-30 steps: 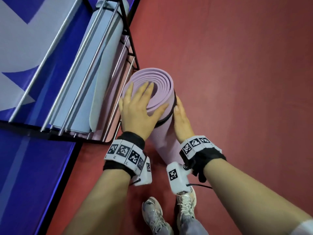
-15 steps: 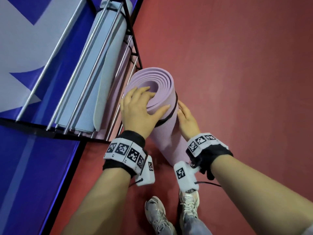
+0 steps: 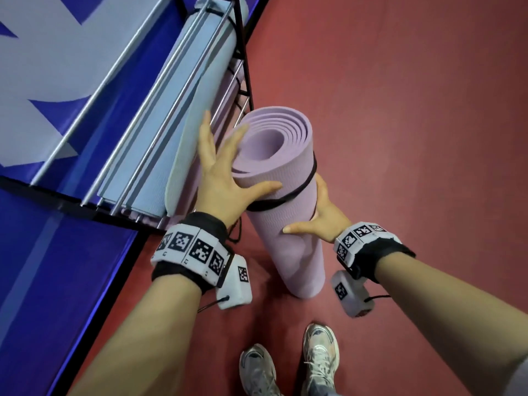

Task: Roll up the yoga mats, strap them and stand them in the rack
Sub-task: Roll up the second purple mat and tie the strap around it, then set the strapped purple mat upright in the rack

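Red floor (image 3: 414,124): mat (image 3: 288,247) in right hand (image 3: 324,220)

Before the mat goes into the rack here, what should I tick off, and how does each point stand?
1. Rolled lilac foam yoga mat wound tight: ok.
2. Black strap round the roll near its top: ok.
3. Right hand grip round the roll below the strap: ok.
4. Left hand grip: not ok, fingers straight, only pressing against the top end.
5. Mat inside the metal wire rack: not ok, its lower end rests on the red floor.
6. Free slot beside the pale blue rolled mat: cannot tell.
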`<state>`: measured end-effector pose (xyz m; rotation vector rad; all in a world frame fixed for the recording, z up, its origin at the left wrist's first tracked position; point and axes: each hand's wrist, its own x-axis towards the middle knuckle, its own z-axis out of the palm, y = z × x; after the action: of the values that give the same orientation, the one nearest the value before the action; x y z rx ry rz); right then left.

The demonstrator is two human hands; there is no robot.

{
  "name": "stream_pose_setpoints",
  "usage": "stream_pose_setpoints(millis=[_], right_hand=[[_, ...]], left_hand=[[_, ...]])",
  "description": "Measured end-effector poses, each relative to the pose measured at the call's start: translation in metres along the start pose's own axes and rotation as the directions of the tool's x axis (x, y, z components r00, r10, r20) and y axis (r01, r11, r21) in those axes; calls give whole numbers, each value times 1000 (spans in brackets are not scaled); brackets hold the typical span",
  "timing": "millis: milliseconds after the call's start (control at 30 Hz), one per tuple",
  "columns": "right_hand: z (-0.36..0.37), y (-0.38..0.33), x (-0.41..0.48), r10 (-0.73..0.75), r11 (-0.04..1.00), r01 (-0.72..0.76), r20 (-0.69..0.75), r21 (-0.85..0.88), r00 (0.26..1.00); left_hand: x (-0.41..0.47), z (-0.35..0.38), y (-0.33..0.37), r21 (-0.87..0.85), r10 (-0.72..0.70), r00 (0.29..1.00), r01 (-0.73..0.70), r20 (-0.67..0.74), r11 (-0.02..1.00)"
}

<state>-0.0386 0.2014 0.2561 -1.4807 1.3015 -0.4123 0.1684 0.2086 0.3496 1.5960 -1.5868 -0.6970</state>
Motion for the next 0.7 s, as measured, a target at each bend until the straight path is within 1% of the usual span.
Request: stream_pose_setpoints(millis=[33,67,133,167,233,333,367,433,467,533,567,667,700], right_hand=[[3,3,3,18,999,-17,-28,27,999],[6,8,5,23,998,-20,-54,62,998],[10,15,8,23,995,-15,-85,101,996],[11,18,9,20,994,-11,-78,109,997],[8,27,11,11,995,-9,-21,96,1000],[4,44,17,17,999,-20,64,37,998],[5,48,20,18,999,-20,73,31,997],[5,50,28,30,999,-32,69,26,997],[7,51,30,42,998,-44,47,36,998],[7,48,33,76,996,-75,-11,51,997],[4,44,32,95,994,-92,-50,67,994],[-7,19,30,74,990,-56,-136,130,988],[-13,2,28,66,986,-41,-154,164,986]], left_hand=[[0,4,-5,-53,-98,995,97,-32,994],[-2,11,-12,-113,-185,982,180,-34,977],[-4,26,-25,-234,-261,965,257,15,938],[-4,32,-32,-273,-280,959,280,42,920],[-7,43,-50,-292,-291,950,311,109,905],[-12,55,-78,-279,-282,929,344,237,897],[-14,61,-84,-286,-291,917,366,273,886],[-19,74,-91,-237,-327,892,406,311,883],[-22,81,-92,-202,-346,889,414,300,888],[-22,89,-92,-189,-365,898,414,248,890],[-19,89,-90,-204,-372,897,421,238,884],[-4,74,-72,-286,-348,919,389,186,876],[1,63,-61,-333,-354,921,390,166,859]])
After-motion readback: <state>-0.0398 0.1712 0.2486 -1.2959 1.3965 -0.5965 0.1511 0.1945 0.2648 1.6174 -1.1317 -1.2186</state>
